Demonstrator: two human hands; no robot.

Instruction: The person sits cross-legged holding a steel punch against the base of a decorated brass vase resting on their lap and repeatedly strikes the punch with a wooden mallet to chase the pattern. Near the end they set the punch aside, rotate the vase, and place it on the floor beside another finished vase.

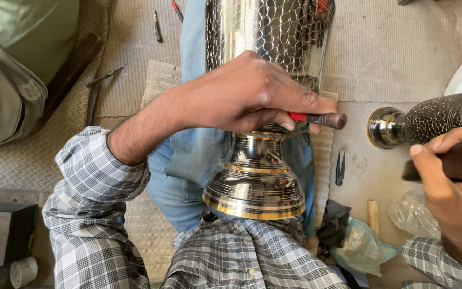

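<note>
The large polished silver metal vase with gold bands (255, 176) lies along the person's lap, its flared foot near the body and its body running far, out of the top of the picture. The left hand (247, 93) rests on the vase just above the neck, fingers closed around a short steel punch with a red band (319, 119), whose blunt end points right. The right hand (450, 187) at the right edge is closed around a dark wooden handle (455, 160); the head of that tool is cut off by the frame and cannot be identified.

Progress, judged from the surface: the far body of the vase already carries a net of scale-like engraved lines, while the neck and foot show only smooth bands. The working end of the punch is hidden under the fingers, so whether it touches the metal cannot be told, nor how far the pattern runs around the underside.

To the right, a second engraved silver metal vessel (434, 120) lies on the mat (129, 53), partly out of view. Small black pincers (340, 168) lie near it, and loose thin tools (157, 25) lie far left.
</note>
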